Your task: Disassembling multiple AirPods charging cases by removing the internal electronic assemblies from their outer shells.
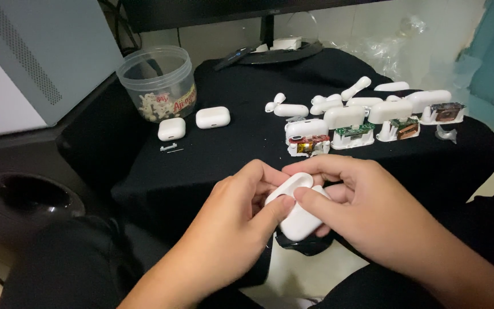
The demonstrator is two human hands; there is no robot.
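Both hands [315, 209] grip a white earbud case [297, 213] (lid ajar).

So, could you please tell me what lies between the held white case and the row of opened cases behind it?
Only bare black cloth, seen in the head view.

Bare forearms, dark trousers [52, 269]

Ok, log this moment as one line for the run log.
left hand: holds white earbud case | right hand: holds same case, thumb on lid | black cloth: opened cases, clear jar
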